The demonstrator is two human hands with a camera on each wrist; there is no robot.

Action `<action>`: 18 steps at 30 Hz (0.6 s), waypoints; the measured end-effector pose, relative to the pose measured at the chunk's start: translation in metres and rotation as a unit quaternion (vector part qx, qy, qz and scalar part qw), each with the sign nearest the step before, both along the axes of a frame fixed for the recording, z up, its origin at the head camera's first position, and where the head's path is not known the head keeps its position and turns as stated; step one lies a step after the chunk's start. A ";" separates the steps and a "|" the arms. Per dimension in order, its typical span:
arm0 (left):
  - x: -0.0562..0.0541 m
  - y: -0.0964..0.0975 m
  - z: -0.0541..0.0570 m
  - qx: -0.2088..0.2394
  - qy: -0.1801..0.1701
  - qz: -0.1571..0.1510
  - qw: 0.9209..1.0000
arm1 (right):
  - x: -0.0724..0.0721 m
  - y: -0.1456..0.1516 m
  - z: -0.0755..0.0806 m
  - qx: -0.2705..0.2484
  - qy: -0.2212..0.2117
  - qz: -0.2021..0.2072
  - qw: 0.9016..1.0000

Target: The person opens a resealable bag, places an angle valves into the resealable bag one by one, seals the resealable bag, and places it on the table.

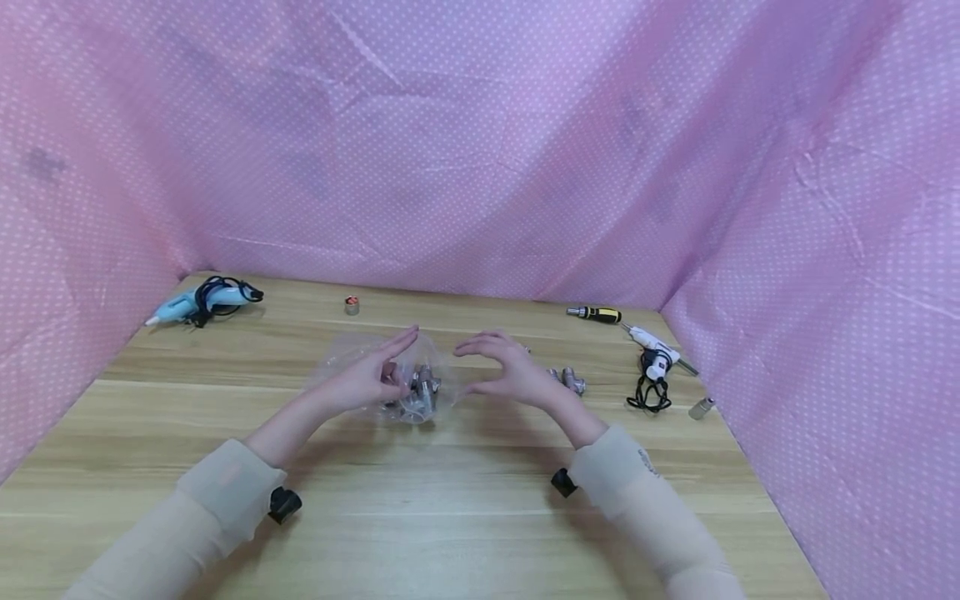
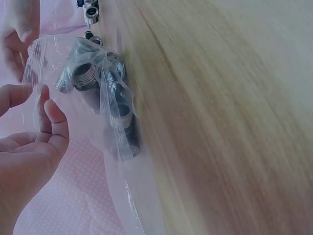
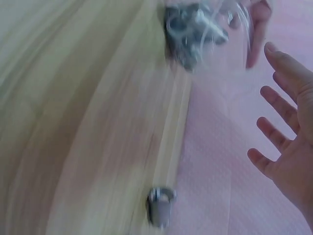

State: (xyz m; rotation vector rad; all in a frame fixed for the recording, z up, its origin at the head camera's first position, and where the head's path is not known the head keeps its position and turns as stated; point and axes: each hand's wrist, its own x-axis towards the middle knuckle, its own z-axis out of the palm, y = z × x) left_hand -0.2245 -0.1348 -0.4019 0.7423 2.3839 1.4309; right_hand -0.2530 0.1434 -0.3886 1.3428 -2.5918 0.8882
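A clear zip-lock plastic bag [image 2: 120, 147] with several threaded metal pipe fittings [image 2: 84, 76] in it lies on the table in front of me. My left hand [image 1: 367, 379] pinches the bag's upper edge, its index finger stretched out; in the left wrist view the zip strip [image 2: 36, 63] runs by the thumb and fingers. To the right of the bag is my right hand [image 1: 510, 367], fingers spread and lightly bent, holding nothing. The right wrist view shows its fingertips [image 3: 266, 93] apart from the bag, which is blurred there.
Metal fittings [image 1: 572, 381] lie beyond my right forearm. A blue corded tool [image 1: 187, 306] lies far left and a small metal cylinder [image 1: 352, 306] at the back. On the right are a yellow-black screwdriver [image 1: 600, 314], a white corded glue gun [image 1: 654, 343] and another metal cylinder [image 1: 701, 408].
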 end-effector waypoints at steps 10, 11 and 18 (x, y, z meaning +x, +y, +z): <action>-0.002 0.001 -0.003 0.015 -0.011 -0.006 1.000 | -0.006 0.049 -0.001 0.017 -0.033 -0.067 0.997; -0.002 0.001 -0.003 0.016 -0.011 -0.006 1.000 | -0.007 0.054 -0.002 0.019 -0.037 -0.073 0.996; -0.001 0.001 -0.004 0.013 -0.012 -0.004 1.000 | -0.017 0.077 -0.017 0.043 -0.049 -0.099 0.993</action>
